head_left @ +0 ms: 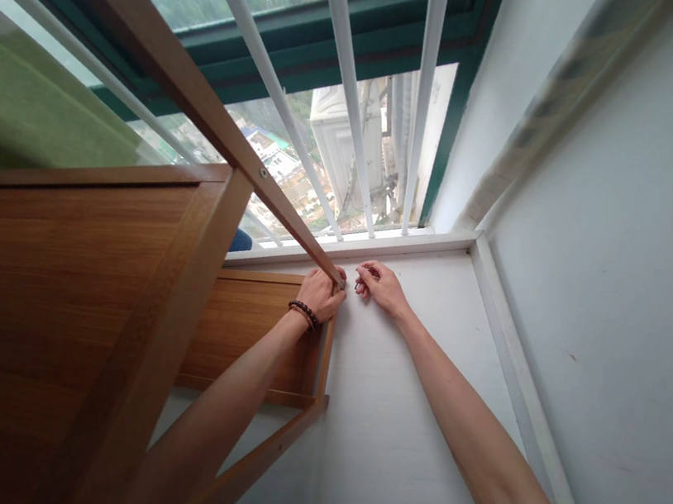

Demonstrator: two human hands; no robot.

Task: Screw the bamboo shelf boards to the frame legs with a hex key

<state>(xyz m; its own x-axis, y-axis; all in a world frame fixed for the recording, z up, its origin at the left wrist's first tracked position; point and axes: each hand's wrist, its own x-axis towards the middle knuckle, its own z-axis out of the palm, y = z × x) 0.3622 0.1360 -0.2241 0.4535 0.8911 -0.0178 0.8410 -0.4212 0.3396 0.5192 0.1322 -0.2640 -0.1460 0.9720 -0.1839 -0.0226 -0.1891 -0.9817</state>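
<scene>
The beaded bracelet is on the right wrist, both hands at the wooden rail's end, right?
No: the head view shows the beaded bracelet on the left wrist. The left hand and right hand are at the end of the wooden rail.

Shelf frame (200, 266) brown w/ wood grain; window frame (391, 43) dark green; bars (425, 89) white; bracelet (304, 312) dark-brown beads

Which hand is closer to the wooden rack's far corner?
Left. The left hand grips the wooden rack at that corner; the right hand is just to its right, against the white wall.
</scene>
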